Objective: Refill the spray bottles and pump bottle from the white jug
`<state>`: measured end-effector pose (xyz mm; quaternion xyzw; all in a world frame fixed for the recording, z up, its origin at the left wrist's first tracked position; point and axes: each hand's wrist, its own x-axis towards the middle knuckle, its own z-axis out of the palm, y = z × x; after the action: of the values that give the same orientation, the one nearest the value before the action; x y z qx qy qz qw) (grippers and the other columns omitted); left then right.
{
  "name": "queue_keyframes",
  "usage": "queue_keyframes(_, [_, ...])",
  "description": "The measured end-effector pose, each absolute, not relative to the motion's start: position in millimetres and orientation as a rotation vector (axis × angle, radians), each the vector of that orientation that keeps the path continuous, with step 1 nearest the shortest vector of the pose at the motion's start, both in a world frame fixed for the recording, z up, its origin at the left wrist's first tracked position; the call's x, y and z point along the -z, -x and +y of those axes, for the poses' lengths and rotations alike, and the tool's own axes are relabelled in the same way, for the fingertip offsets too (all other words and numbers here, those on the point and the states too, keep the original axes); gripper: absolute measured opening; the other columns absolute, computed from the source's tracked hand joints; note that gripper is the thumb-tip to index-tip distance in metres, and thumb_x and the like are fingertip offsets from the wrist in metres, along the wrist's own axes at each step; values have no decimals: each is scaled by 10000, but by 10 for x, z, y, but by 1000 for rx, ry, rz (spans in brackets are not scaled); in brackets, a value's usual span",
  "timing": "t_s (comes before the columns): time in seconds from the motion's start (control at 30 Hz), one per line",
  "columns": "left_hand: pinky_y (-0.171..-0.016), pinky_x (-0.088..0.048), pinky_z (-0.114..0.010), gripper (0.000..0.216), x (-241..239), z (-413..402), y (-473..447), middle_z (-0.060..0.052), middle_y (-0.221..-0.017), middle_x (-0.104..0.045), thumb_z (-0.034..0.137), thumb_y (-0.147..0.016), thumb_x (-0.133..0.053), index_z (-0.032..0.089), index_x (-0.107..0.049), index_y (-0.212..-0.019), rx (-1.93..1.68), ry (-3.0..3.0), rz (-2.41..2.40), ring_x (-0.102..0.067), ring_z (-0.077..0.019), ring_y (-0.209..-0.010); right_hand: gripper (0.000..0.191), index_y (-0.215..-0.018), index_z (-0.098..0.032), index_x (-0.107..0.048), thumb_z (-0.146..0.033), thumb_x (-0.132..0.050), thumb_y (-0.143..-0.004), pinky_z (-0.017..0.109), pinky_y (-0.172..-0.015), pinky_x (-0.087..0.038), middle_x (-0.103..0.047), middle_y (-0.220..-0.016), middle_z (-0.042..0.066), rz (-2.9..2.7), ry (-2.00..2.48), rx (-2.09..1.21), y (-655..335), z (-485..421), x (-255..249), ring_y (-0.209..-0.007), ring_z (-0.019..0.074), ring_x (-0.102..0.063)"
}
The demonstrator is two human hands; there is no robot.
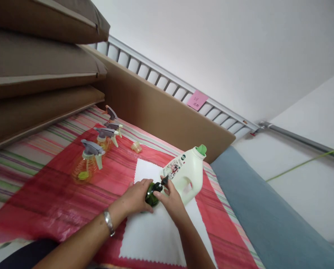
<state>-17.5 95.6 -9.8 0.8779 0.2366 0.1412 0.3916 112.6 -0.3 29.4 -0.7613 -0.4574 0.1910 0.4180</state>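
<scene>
My left hand (138,196) is wrapped round a small dark green bottle (152,195) over a white cloth. The fingers of my right hand (171,200) close on the bottle's black pump top (161,184), which points up and to the right. Whether the top is screwed on or loose I cannot tell. Just behind my right hand stands a large pale green detergent jug (196,172) with a flowered label. No cap is on the jug, and a green spout (202,149) shows in its mouth.
Several amber spray bottles with grey trigger heads (84,164) stand at the left. A small translucent cap (136,147) lies behind the white cloth (161,239) on a red plastic sheet (110,183). Stacked brown cushions (43,63) rise at the left; a brown board (155,108) borders the back.
</scene>
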Motion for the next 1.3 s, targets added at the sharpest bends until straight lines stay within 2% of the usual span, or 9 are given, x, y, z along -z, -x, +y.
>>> queue_keyframes(0.1, [-929,-372,-373,876,118,954,170,-58,-1278,-520,383,-493,-783,278,-386,-1267,-372,-2239,583,-483,-285,-1160,411,-1050,-186,-610,-316,-649,-662,435,-979,-382,-638,-1127,77,-1109,1896,-508,-1116,1,-274,-1089,257,-552])
queue_keyframes(0.17, [-943,-360,-380,897,130,953,165,-66,-1303,-502,382,-492,-783,269,-371,-1281,-383,-2240,585,-464,-284,-1183,430,-1022,-177,-619,-313,-687,-620,447,-984,-374,-656,-1085,83,-1062,1924,-462,-1116,1,-245,-1066,266,-564])
queue_keyframes(0.3, [-937,-364,-393,898,135,955,157,-66,-1298,-509,375,-492,-782,275,-374,-1286,-380,-2241,582,-475,-285,-1170,483,-1114,-202,-587,-308,-661,-648,434,-967,-401,-613,-1182,72,-1070,1819,-553,-1115,-3,-193,-1109,256,-543])
queue_keyframes(0.43, [-968,-341,-390,921,115,957,162,-70,-1318,-491,373,-483,-788,264,-369,-1295,-377,-2231,573,-458,-285,-1189,423,-1003,-161,-643,-295,-693,-605,459,-972,-385,-671,-1039,93,-1050,1929,-440,-1119,2,-160,-1035,282,-578])
queue_keyframes(0.6, [-969,-340,-386,907,84,955,175,-68,-1324,-486,366,-502,-781,275,-361,-1301,-336,-2216,587,-451,-286,-1198,432,-1089,-200,-613,-317,-635,-673,416,-947,-422,-617,-1171,76,-1075,1769,-549,-1112,-7,-144,-1109,249,-545])
queue_keyframes(0.77, [-970,-341,-384,894,95,958,179,-71,-1308,-498,369,-493,-782,267,-381,-1286,-359,-2211,586,-461,-290,-1187,341,-921,-187,-651,-307,-696,-605,415,-899,-443,-690,-948,64,-1042,1875,-395,-1063,-2,-195,-957,257,-602])
queue_keyframes(0.97, [-957,-349,-389,903,95,956,178,-73,-1295,-508,386,-502,-778,266,-367,-1297,-361,-2230,585,-470,-292,-1177,448,-1134,-194,-573,-335,-610,-711,415,-972,-400,-601,-1194,90,-1110,1787,-466,-1079,-39,-162,-1119,246,-537])
queue_keyframes(1.1, [-963,-338,-393,888,108,949,166,-72,-1273,-526,383,-494,-780,271,-385,-1281,-374,-2235,590,-479,-294,-1163,346,-1031,-190,-615,-314,-600,-709,409,-948,-412,-660,-1063,75,-1136,1816,-383,-1051,-31,-154,-1040,244,-575])
queue_keyframes(1.3, [-951,-346,-397,903,129,949,182,-73,-1322,-490,385,-510,-765,258,-357,-1306,-390,-2229,580,-458,-287,-1188,295,-857,-204,-591,-422,-648,-667,363,-780,-473,-673,-877,46,-1015,2061,-185,-963,-3,-160,-857,245,-603])
